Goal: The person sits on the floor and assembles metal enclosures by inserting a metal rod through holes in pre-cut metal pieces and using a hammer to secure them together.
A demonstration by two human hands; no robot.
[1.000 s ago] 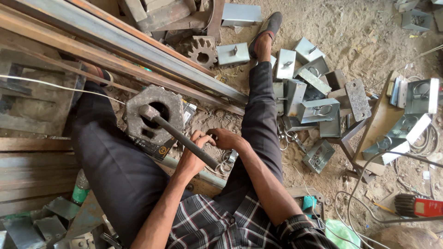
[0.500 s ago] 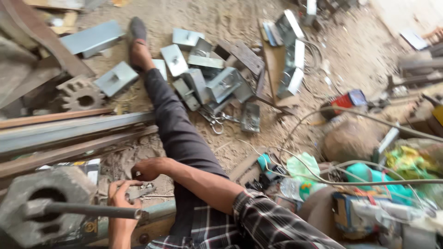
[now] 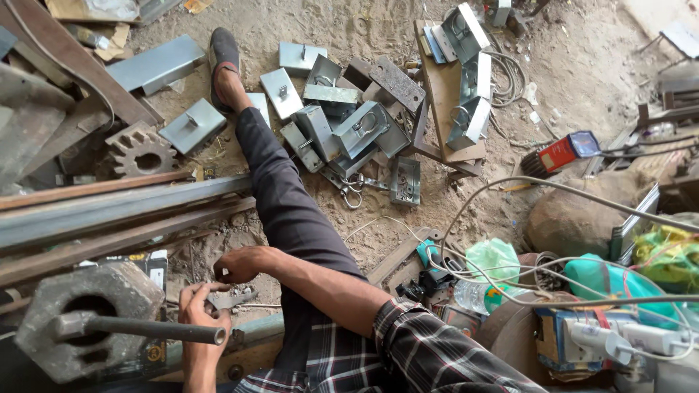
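My left hand (image 3: 198, 307) pinches a flat metal piece (image 3: 231, 299); its long side points right. My right hand (image 3: 237, 263) is curled just above it.

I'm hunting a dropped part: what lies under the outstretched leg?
Under the leg pass long steel bars over sandy ground. Anything directly beneath the trouser is covered.

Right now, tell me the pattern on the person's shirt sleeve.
Dark plaid with white and reddish lines on the sleeve, in the head view, the only one.
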